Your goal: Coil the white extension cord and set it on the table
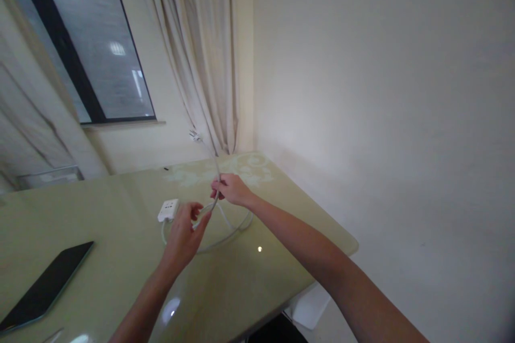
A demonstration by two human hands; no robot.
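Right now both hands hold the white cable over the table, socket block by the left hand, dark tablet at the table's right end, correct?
No: the head view shows the dark tablet at the left end of the table, not the right. The left hand and right hand do hold the white cable, socket block beside the left hand.
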